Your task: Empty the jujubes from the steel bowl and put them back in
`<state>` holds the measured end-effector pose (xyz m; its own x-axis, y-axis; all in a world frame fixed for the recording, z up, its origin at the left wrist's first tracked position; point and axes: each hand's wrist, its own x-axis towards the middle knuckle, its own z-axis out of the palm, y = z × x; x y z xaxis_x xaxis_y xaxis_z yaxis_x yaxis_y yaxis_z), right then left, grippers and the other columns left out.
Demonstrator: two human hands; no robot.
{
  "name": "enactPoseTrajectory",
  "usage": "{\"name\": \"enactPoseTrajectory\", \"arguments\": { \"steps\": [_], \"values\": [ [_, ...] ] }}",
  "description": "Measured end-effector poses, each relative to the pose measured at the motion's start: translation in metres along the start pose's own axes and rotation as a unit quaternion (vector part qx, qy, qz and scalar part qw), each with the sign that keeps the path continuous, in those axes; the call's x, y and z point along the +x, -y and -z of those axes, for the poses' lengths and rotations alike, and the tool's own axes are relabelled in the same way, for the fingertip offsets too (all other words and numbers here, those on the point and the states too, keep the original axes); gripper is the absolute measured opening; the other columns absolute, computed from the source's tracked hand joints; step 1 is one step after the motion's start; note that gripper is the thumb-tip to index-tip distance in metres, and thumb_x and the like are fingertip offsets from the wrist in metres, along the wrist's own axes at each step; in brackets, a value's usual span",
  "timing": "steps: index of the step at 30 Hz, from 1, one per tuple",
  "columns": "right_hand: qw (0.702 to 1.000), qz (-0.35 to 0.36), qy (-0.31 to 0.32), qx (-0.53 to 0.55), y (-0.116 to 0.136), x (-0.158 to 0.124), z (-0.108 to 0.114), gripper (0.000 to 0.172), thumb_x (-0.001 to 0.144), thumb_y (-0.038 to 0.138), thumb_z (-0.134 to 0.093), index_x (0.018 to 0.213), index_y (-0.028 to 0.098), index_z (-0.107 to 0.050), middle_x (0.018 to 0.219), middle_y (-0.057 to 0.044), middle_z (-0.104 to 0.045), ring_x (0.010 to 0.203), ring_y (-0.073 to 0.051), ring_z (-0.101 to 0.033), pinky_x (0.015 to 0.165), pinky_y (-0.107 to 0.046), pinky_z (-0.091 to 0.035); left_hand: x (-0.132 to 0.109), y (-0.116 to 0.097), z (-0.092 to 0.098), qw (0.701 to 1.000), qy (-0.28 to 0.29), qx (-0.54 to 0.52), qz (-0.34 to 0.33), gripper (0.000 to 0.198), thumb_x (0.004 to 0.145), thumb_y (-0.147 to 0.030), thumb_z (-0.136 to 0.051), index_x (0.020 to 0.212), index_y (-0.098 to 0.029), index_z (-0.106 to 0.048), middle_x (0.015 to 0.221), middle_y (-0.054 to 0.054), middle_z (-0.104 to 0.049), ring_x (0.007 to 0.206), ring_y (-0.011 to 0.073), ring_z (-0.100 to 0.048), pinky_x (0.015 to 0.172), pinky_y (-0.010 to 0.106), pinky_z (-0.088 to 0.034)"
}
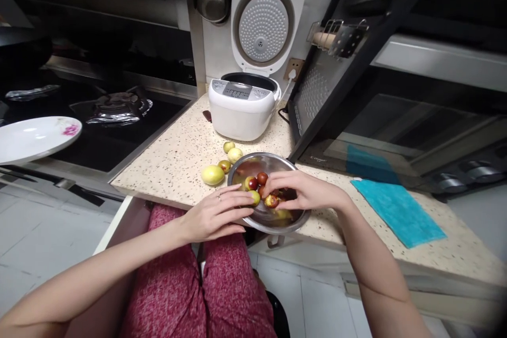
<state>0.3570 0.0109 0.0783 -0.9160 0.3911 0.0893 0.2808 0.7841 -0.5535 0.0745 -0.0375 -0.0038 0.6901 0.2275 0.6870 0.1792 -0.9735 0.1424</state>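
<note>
- In a kitchen corner, a speckled countertop (166,169) ran between a black stove (158,111) on the left and a large black appliance (396,116) with a glass door on the right.
- Near the wall, a white rice cooker (241,116) stood with its lid (261,26) raised; a white plug (292,74) sat in the socket behind it.
- In front of the black appliance lay a turquoise cloth (400,211), its reflection showing in the glass.
- At the far left, a white plate (35,140) with a pink flower showed near the stove's front.
- At the counter's near edge sat a steel bowl (273,162), with fruit in it.
- Over the bowl's left rim, the left hand (219,211) reached with fingers outstretched, the tips by a green fruit (254,198); whether they gripped it, I cannot tell.
- Inside the bowl, the right hand (295,190) bent downward, thumb and fingers apart around a red-and-yellow fruit (271,201); I cannot tell whether they pinched it.
- Just beyond the fingers, dark red fruits (262,178) lay in the bowl; four yellow-green and brownish fruits (213,175) rested on the countertop, left of it.
</note>
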Motion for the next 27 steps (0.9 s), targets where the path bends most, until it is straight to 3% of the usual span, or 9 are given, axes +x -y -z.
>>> {"name": "enactPoseTrajectory", "arguments": {
  "steps": [3,6,10,13,15,18,22,27],
  "values": [
    [0.999,-0.013,0.035,-0.002,-0.004,0.001,-0.003,0.022,0.092,0.022,-0.067,0.113,0.019,-0.068,0.112,-0.008,-0.067,0.101,-0.020,-0.063,0.092,-0.033,-0.050,-0.003,0.008,0.002,0.998,0.024,0.029,-0.047,0.046,0.098,-0.032,-0.063,0.138,-0.011,-0.052,0.130,0.016,-0.068,0.130,0.0248,-0.061,0.116,0.049,-0.048],
    [0.998,-0.016,0.054,-0.005,-0.005,0.003,-0.007,0.019,0.091,0.018,-0.065,0.109,0.019,-0.069,0.108,-0.007,-0.067,0.098,-0.020,-0.062,0.090,-0.033,-0.049,-0.007,0.016,0.007,0.999,0.025,0.023,-0.043,0.046,0.102,-0.032,-0.055,0.144,-0.013,-0.048,0.133,0.015,-0.066,0.132,0.0245,-0.059,0.116,0.049,-0.048],
    [0.998,-0.031,0.054,-0.003,-0.003,0.003,-0.007,0.017,0.092,0.021,-0.065,0.109,0.020,-0.068,0.107,-0.006,-0.067,0.095,-0.019,-0.062,0.087,-0.032,-0.049,-0.011,0.026,0.013,0.997,-0.049,0.002,0.057,0.042,0.102,-0.023,-0.049,0.143,-0.016,-0.049,0.136,0.014,-0.062,0.132,0.0250,-0.057,0.113,0.051,-0.050],
    [0.998,-0.038,0.056,0.013,-0.002,0.003,-0.006,0.017,0.093,0.027,-0.067,0.109,0.020,-0.069,0.105,-0.006,-0.067,0.095,-0.019,-0.062,0.088,-0.032,-0.049,-0.011,0.030,0.014,0.978,-0.120,-0.014,0.171,0.043,0.099,-0.016,-0.051,0.141,-0.019,-0.049,0.135,0.013,-0.060,0.131,0.0248,-0.055,0.113,0.051,-0.049],
    [0.998,-0.035,0.049,0.032,-0.003,0.005,-0.007,0.019,0.092,0.031,-0.069,0.108,0.020,-0.070,0.107,-0.006,-0.067,0.098,-0.020,-0.063,0.090,-0.033,-0.049,-0.009,0.032,0.013,0.965,-0.132,-0.016,0.225,0.045,0.098,-0.016,-0.053,0.142,-0.020,-0.046,0.137,0.013,-0.057,0.132,0.0257,-0.053,0.113,0.053,-0.048],
    [0.998,-0.027,0.003,0.052,-0.003,0.009,-0.010,0.020,0.092,0.035,-0.070,0.105,0.020,-0.071,0.109,-0.007,-0.068,0.100,-0.020,-0.064,0.091,-0.033,-0.050,-0.008,0.035,0.012,0.960,-0.109,-0.016,0.259,0.047,0.098,-0.019,-0.054,0.144,-0.021,-0.044,0.142,0.013,-0.054,0.133,0.0269,-0.052,0.113,0.055,-0.047],
    [0.993,-0.030,-0.101,0.047,-0.004,0.014,-0.014,0.012,0.095,0.032,-0.067,0.098,0.020,-0.071,0.102,-0.006,-0.069,0.095,-0.019,-0.065,0.088,-0.033,-0.050,-0.010,0.039,0.009,0.965,-0.054,0.017,0.255,0.049,0.099,-0.021,-0.053,0.147,-0.023,-0.041,0.147,0.013,-0.050,0.138,0.0269,-0.048,0.116,0.053,-0.045],
    [0.985,-0.031,-0.168,0.034,-0.010,0.016,-0.018,0.010,0.097,0.027,-0.064,0.095,0.020,-0.070,0.096,-0.005,-0.069,0.091,-0.018,-0.065,0.084,-0.032,-0.051,-0.014,0.042,0.008,0.961,0.014,0.122,0.247,0.050,0.099,-0.015,-0.051,0.148,-0.026,-0.043,0.150,0.010,-0.051,0.129,0.0273,-0.055,0.102,0.050,-0.049]
  ]
}}
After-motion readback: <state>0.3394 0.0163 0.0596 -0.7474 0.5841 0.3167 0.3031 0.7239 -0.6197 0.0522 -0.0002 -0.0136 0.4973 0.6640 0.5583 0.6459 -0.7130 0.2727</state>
